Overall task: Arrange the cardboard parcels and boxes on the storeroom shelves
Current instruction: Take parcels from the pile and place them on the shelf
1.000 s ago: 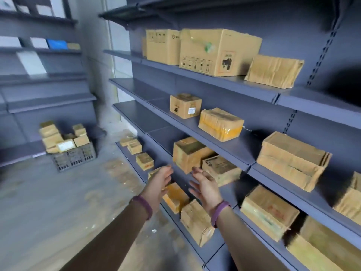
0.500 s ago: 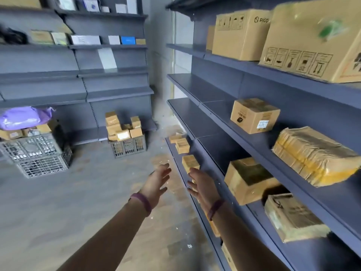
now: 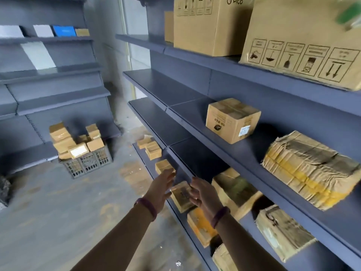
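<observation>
Small taped parcel [image 3: 182, 195] is lying tilted near bottom shelf's [image 3: 144, 157] front edge; cube box [image 3: 232, 120] is sitting upright higher up.

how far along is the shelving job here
Done: the PICO box, a small labelled box and a taped bundle sit on the right-hand shelves. In hand: left hand and right hand, both open, flank a small parcel low down, no grip yet. Left: the floor crate heaped with parcels.
</observation>
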`<move>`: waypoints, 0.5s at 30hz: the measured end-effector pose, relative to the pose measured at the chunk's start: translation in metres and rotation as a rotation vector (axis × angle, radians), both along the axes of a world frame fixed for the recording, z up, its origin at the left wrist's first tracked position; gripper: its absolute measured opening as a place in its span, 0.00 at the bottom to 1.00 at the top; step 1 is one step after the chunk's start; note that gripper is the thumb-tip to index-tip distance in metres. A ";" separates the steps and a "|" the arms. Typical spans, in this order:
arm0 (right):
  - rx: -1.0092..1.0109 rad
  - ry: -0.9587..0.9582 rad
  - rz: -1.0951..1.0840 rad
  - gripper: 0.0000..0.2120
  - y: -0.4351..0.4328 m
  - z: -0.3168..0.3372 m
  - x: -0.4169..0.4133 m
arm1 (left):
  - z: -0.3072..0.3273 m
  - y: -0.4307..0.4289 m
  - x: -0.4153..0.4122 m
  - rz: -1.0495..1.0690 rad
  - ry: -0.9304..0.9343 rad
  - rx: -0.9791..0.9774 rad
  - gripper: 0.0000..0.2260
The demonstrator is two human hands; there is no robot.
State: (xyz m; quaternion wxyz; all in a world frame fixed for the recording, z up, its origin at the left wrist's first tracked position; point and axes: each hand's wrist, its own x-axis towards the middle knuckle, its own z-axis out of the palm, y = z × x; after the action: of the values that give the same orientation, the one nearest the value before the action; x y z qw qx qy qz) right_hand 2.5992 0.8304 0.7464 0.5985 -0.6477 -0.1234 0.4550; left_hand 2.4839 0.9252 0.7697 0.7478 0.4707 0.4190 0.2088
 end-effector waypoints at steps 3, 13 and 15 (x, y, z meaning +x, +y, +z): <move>0.005 0.054 -0.157 0.07 0.005 -0.021 0.019 | -0.019 0.020 0.037 -0.143 0.060 -0.010 0.10; -0.038 0.206 -0.631 0.14 0.032 -0.066 0.023 | -0.075 0.087 0.104 -0.653 0.164 -0.045 0.17; -0.063 0.230 -0.691 0.17 0.034 -0.069 0.020 | -0.080 0.090 0.108 -0.694 0.197 -0.020 0.15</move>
State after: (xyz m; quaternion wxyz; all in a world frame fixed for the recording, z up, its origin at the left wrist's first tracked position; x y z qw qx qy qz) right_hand 2.6192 0.8641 0.6770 0.7066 -0.6139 0.1848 0.2995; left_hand 2.5922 1.0152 0.6901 0.7348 0.5956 0.3062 -0.1078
